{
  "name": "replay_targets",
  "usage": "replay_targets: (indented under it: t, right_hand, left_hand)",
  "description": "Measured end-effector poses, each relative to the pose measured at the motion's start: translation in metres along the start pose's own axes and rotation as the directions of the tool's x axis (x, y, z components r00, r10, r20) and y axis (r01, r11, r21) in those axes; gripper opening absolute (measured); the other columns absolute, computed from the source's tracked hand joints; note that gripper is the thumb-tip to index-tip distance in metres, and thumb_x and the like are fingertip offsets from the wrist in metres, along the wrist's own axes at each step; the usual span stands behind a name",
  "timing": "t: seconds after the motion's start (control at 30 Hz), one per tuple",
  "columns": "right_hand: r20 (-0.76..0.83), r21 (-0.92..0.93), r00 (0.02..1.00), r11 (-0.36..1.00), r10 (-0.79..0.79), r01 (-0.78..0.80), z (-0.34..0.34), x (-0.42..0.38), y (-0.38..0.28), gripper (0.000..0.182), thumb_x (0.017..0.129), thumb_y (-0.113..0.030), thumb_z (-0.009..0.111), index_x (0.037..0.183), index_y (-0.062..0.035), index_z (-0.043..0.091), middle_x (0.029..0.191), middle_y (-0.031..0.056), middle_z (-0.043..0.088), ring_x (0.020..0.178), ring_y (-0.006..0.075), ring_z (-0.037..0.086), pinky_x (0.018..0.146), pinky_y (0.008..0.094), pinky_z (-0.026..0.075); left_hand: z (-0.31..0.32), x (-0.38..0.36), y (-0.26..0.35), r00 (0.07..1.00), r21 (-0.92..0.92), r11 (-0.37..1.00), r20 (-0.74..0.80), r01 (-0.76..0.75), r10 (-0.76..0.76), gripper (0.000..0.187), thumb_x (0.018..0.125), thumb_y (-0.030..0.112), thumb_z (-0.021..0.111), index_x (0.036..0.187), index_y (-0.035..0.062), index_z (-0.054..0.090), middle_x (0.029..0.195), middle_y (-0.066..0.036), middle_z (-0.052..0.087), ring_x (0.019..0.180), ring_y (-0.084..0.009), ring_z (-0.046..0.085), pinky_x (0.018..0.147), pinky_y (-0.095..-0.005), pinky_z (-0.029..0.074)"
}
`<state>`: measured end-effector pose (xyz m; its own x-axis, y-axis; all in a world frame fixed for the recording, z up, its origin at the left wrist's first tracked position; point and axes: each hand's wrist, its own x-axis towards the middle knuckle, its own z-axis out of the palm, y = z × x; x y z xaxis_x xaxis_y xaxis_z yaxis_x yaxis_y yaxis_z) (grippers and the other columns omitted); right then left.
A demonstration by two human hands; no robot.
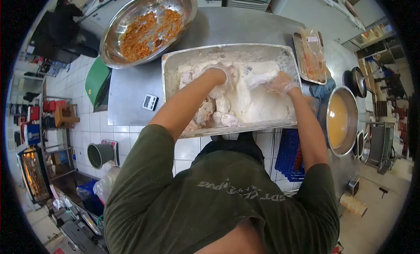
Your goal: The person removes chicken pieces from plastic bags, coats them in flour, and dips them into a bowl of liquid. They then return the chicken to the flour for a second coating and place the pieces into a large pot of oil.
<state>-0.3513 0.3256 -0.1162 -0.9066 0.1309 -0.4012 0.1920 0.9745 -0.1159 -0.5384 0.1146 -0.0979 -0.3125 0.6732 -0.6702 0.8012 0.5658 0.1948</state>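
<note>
A large metal tray [227,47] in front of me holds white flour [262,106] and several flour-coated chunks that look like raw chicken pieces [204,112]. My left hand [226,78], in a clear glove, is down among the pieces near the tray's middle; its fingers are partly hidden by the wrist and flour. On the right side of the tray, my gloved right hand [283,83] is closed at one end of a white, floury, elongated shape [261,79]. Flour hides what that shape is.
A big steel bowl [190,18] with orange-brown crumbs stands at the back left. A small white timer [150,102] lies left of the tray. To the right are a smaller tray with a plastic bag [312,50], a blue cloth [323,88] and a bowl of yellow liquid [337,118]. Another person [65,26] is far left.
</note>
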Motion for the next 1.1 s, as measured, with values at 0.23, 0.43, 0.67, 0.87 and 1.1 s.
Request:
replay_targets:
  t: [0.23, 0.43, 0.67, 0.87, 1.1]
  right_hand:
    - [-0.085, 0.116, 0.995, 0.993, 0.046, -0.036, -0.039, -0.016, -0.017, 0.046, 0.083, -0.048, 0.059, 0.112, -0.0144, 0.069, 0.113, 0.0149, 0.068, 0.102, 0.0342, 0.065, 0.088, 0.0401, 0.052]
    - [-0.062, 0.268, 0.985, 0.953, 0.163, -0.141, -0.037, -0.035, -0.023, 0.046, 0.079, -0.049, 0.064, 0.106, -0.0123, 0.072, 0.098, 0.0137, 0.072, 0.091, 0.0355, 0.068, 0.082, 0.0404, 0.053]
    - [0.043, 0.388, 0.927, 0.849, 0.372, -0.358, -0.023, -0.052, -0.022, 0.057, 0.074, -0.055, 0.067, 0.103, -0.0058, 0.072, 0.096, 0.0182, 0.072, 0.089, 0.0367, 0.068, 0.080, 0.0423, 0.054]
    - [-0.057, 0.334, 0.880, 0.840, 0.471, -0.428, -0.029, -0.074, -0.053, 0.071, 0.066, -0.061, 0.071, 0.094, 0.0039, 0.072, 0.093, 0.0290, 0.069, 0.092, 0.0393, 0.068, 0.082, 0.0441, 0.054]
    - [-0.043, 0.520, 0.833, 0.724, 0.552, -0.453, -0.050, -0.097, -0.072, 0.067, 0.065, -0.059, 0.075, 0.085, 0.0049, 0.072, 0.089, 0.0271, 0.070, 0.091, 0.0385, 0.069, 0.083, 0.0431, 0.054]
  left_hand:
    - [0.013, 0.055, -0.019, 0.962, 0.107, 0.958, 0.093, -0.265, 0.256, 0.089, 0.076, 0.039, 0.074, 0.149, 0.0119, 0.031, 0.131, -0.020, 0.056, 0.114, -0.0363, 0.061, 0.090, -0.0436, 0.052]
    - [-0.015, 0.013, -0.029, 0.948, 0.366, 0.875, 0.096, -0.317, 0.304, 0.073, 0.080, 0.034, 0.071, 0.143, 0.0126, 0.040, 0.115, -0.016, 0.066, 0.106, -0.0352, 0.064, 0.086, -0.0448, 0.051]
    - [-0.014, -0.030, -0.018, 0.877, 0.293, 0.828, 0.188, -0.479, 0.442, 0.080, 0.076, 0.037, 0.076, 0.146, 0.0206, 0.040, 0.142, -0.021, 0.044, 0.123, -0.0341, 0.054, 0.102, -0.0504, 0.042]
    - [0.006, 0.029, 0.006, 0.731, 0.598, 0.447, 0.400, -0.665, 0.552, 0.091, 0.073, 0.040, 0.078, 0.151, 0.0280, 0.031, 0.158, -0.019, 0.017, 0.130, -0.0373, 0.046, 0.108, -0.0547, 0.038]
    - [-0.003, 0.027, 0.010, 0.793, 0.691, 0.396, 0.480, -0.605, 0.375, 0.087, 0.076, 0.036, 0.075, 0.150, 0.0353, 0.030, 0.161, -0.015, 0.011, 0.133, -0.0379, 0.043, 0.107, -0.0488, 0.042]
